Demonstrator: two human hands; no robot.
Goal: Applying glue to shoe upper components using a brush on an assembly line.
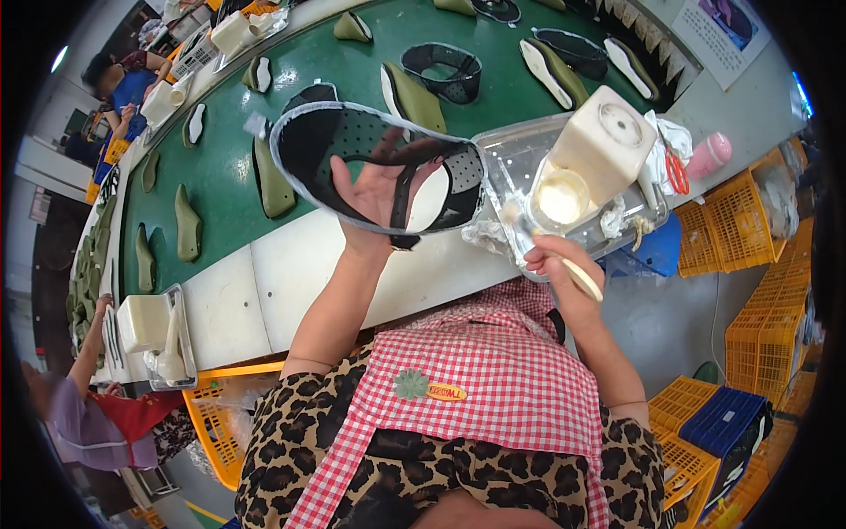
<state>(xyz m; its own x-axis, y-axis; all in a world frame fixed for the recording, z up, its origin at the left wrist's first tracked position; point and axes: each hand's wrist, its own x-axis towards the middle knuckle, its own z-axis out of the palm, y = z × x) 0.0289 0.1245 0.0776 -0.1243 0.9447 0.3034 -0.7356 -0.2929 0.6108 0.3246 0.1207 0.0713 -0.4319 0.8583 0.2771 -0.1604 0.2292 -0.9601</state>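
A black perforated shoe upper (pixel 304 132) with a grey edge hangs over the white front edge of the bench. My left hand (pixel 366 192) is inside it, fingers spread, holding it up from below; part of the hand shows through the opening. A pale oval piece (pixel 429 201) shows inside the upper. Between the fingers of my right hand (pixel 564 264) is a brush (pixel 585 282) with a cream handle. Its bristle end is over a clear tray (pixel 507 141), beside a cup of whitish liquid (pixel 561 201) joined to a square cream container (pixel 608 132).
Green shoe lasts (pixel 188 225) and other black uppers (pixel 445 70) lie on the green belt (pixel 229 212). Red-handled scissors (pixel 677 172) and a pink bottle (pixel 709 154) are right of the tray. Yellow crates (pixel 723 225) stand at right. Co-workers are at far left and lower left.
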